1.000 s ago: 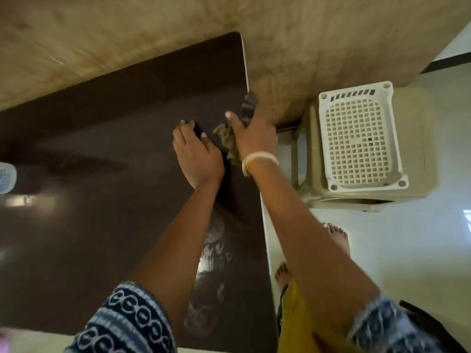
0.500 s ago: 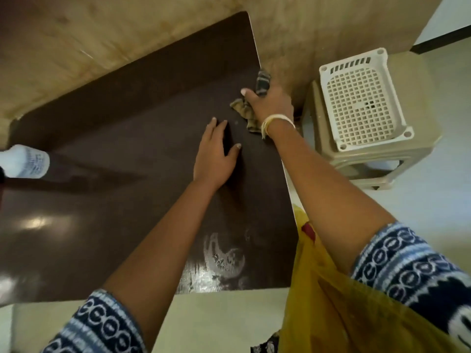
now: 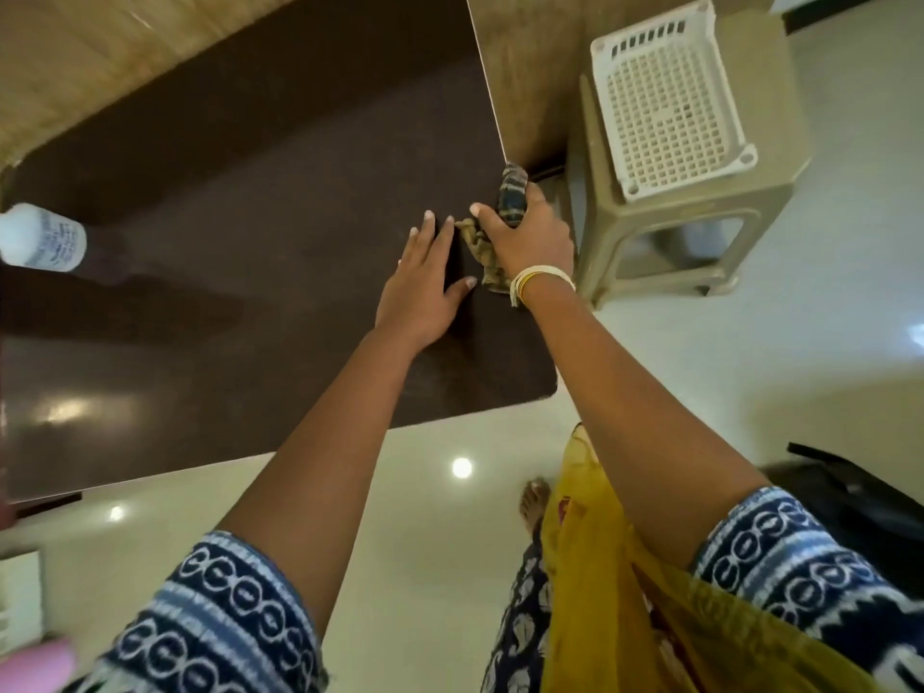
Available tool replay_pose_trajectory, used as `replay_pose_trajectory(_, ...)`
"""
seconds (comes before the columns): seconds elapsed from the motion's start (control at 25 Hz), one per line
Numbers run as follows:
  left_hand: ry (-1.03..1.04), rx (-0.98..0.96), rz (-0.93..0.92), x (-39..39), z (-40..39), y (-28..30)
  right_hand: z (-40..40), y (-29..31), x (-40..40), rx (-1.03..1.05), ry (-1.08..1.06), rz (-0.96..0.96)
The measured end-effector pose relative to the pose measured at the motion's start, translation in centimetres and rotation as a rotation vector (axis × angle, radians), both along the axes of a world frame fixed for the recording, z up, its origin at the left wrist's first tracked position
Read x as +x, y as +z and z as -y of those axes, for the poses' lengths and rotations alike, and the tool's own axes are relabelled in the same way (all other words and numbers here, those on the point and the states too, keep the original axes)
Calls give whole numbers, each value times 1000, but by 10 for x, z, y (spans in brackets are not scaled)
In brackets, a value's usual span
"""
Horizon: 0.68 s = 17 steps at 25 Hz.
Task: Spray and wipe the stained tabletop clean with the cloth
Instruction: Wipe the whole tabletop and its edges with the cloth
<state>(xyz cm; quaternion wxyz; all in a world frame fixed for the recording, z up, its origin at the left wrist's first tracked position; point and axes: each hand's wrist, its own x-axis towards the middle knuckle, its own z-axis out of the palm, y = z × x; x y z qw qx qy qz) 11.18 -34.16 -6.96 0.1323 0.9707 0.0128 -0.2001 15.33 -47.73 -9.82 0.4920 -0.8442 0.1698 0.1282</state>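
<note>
A dark brown tabletop (image 3: 250,302) carries a crumpled cloth (image 3: 482,250) and a white bottle (image 3: 42,236).

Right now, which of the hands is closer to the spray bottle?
Left. The left hand rests flat on the tabletop, between the spray bottle and the right hand, which grips the cloth at the table's far edge.

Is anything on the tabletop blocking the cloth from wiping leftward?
Yes. The left hand lies flat on the tabletop right beside the cloth, which the right hand holds at the right edge. Farther left stands the spray bottle; nothing else visible.
</note>
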Motion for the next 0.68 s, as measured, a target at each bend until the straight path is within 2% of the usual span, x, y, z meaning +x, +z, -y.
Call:
replay_pose_trajectory(0.28,-123,82,36,-14,-10,-7,1,-9,-64,-151,-73,-4)
replay_pose_trajectory(0.68,-272,24,44,-65,-31,-3,-7,-6,-160,-359,-174,-10)
